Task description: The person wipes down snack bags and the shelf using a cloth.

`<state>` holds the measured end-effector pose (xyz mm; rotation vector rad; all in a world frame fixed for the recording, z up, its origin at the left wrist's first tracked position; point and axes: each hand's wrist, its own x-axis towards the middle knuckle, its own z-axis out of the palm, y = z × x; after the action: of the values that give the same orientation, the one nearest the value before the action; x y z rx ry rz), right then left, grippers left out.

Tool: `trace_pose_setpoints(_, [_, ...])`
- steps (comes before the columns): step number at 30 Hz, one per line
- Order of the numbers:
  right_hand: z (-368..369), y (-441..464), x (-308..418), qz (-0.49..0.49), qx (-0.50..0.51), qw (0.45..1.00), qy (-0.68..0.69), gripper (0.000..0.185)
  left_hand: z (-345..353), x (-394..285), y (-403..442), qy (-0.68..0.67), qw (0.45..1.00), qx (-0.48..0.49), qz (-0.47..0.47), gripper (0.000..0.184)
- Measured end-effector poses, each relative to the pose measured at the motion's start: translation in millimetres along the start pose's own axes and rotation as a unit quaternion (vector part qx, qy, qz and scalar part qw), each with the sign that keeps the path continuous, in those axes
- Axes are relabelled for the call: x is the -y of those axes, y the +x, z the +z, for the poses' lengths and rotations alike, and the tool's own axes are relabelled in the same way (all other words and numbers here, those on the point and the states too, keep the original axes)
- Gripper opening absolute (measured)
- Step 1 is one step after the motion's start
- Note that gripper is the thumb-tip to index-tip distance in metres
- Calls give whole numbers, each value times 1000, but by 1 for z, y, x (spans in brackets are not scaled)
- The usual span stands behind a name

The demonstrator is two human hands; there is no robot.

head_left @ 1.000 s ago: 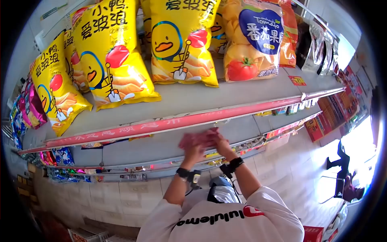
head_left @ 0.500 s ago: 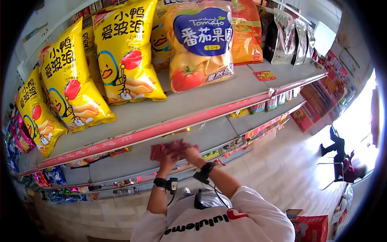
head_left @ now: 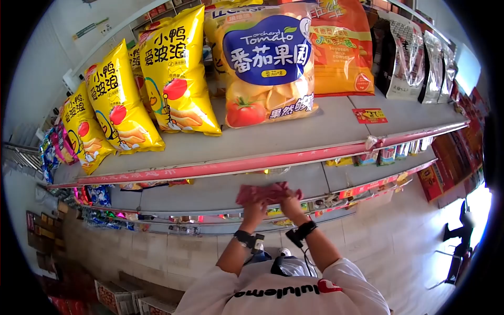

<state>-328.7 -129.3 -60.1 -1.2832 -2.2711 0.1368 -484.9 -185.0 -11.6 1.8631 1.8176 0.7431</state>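
Observation:
A crumpled dark red cloth [head_left: 269,193] is held between my two hands, in front of the lower grey shelf [head_left: 210,197]. My left hand [head_left: 254,212] grips its left part, fingers closed on it. At its right part, my right hand [head_left: 292,206] is closed on the cloth as well. Both wrists wear black straps with small devices. Above the hands runs the red edge strip [head_left: 226,167] of the upper shelf [head_left: 262,142].
Yellow snack bags [head_left: 181,79], a tomato chip bag [head_left: 269,68], an orange bag [head_left: 341,52] and silver-black pouches [head_left: 407,58] stand on the upper shelf. A seated person [head_left: 462,236] is at the far right. Crates [head_left: 118,296] sit at the lower left.
The view swung one way and then back, shifting the shelves in the frame. Both hands stay on the cloth, which now looks more spread out sideways.

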Motion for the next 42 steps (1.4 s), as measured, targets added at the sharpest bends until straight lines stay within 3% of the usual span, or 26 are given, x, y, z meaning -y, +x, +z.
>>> trace_pose_setpoints(1, [-26,5,22,-15,62,996,59,16,-5,6,-6,35,996,-79,-10,23])
trace_pose_setpoints(2, [-23,4,28,-40,13,997,63,18,-6,11,-10,39,996,-82,-13,23])
trace_pose_setpoints(3, [-22,1,28,-65,-38,995,67,20,-5,15,-11,100,985,-134,46,22])
trace_pose_setpoints(4, [-22,4,23,-69,-42,994,70,20,-4,20,-9,162,964,-185,107,22])
trace_pose_setpoints(5, [-23,5,14,-78,-38,992,94,21,4,26,-5,166,962,-188,106,22])
trace_pose_setpoints(7, [-32,7,-3,-94,-30,988,122,22,26,33,5,92,982,-143,78,24])
trace_pose_setpoints(9, [-57,15,-24,69,84,982,155,23,44,27,19,64,997,-8,50,27])
trace_pose_setpoints(11, [-69,23,-63,119,147,960,205,27,53,-7,29,23,997,59,44,29])
trace_pose_setpoints(13, [-75,23,-88,86,82,967,227,32,75,-27,34,72,991,-38,109,28])
trace_pose_setpoints(16, [-69,26,-82,104,7,980,169,44,67,-42,43,91,982,-43,157,27])
trace_pose_setpoints(17, [-69,27,-73,95,9,981,167,44,61,-44,42,89,983,-51,153,27])
trace_pose_setpoints(19, [-66,27,-47,135,24,990,42,62,45,-42,37,147,977,-9,154,27])
trace_pose_setpoints(20, [-61,27,-43,149,52,986,49,70,37,-42,35,98,989,40,101,27])
trace_pose_setpoints(23, [-59,25,-19,127,47,990,40,69,23,-19,25,60,989,-41,126,24])
trace_pose_setpoints(25, [-51,27,4,137,77,986,58,69,2,-3,11,52,991,-45,115,25])
trace_pose_setpoints(27, [-26,23,29,77,40,995,56,69,-25,22,0,45,992,-51,110,26])
trace_pose_setpoints(34, [34,41,174,-57,70,994,56,57,-118,158,-55,25,983,-150,104,20])
trace_pose_setpoints(37, [80,55,216,-125,101,980,119,51,-168,205,-77,34,992,-123,20,20])
trace_pose_setpoints(42, [120,72,293,-142,110,976,121,50,-213,272,-96,11,988,-154,10,18])
